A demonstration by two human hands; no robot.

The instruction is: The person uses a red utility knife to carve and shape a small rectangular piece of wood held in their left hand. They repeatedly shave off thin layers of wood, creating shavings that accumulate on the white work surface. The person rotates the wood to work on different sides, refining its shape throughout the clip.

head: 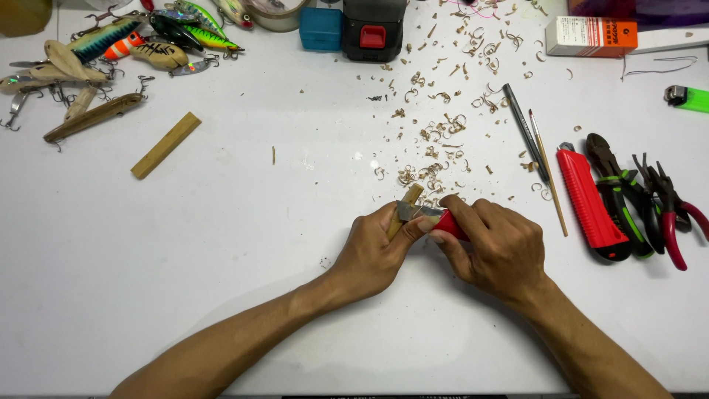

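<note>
— White tabletop [185, 295] all round, matte and a bit scuffed. Nearest to the camera it carries only the two forearms, coming in from the bottom edge.

— And the hands?

— Left hand [373, 247] is closed round a small wood stick [408, 203], whose upper end pokes out above the fingers. Right hand [498, 247] is wrapped tight on a red-handled knife [436, 216], blade lying against the stick just beside the left thumb. The two hands touch, right of the table's middle.

— What's beyond them?

— Curled wood shavings [436, 133], thick just above the hands and thinning out toward the far edge. To the right lie a pencil [524, 129] and a thin brush [548, 174] side by side, then a red utility cutter [588, 203], then pliers [628, 199] with green and red grips, all close together. A green lighter [688, 97] sits at the right edge.

— Left side?

— A flat wood strip [165, 145] lies alone, well apart from the hands. Farther, in the left corner, there's a heap of fishing lures [111, 52], some painted, some bare wood, hooks splayed out.

— Far edge?

— A blue box [320, 28], a black battery pack [373, 29] with a red button, and an orange-and-white carton [591, 37].

— Open space?

— The broad left-centre stretch between the strip and the hands; the right is crowded with tools.
</note>
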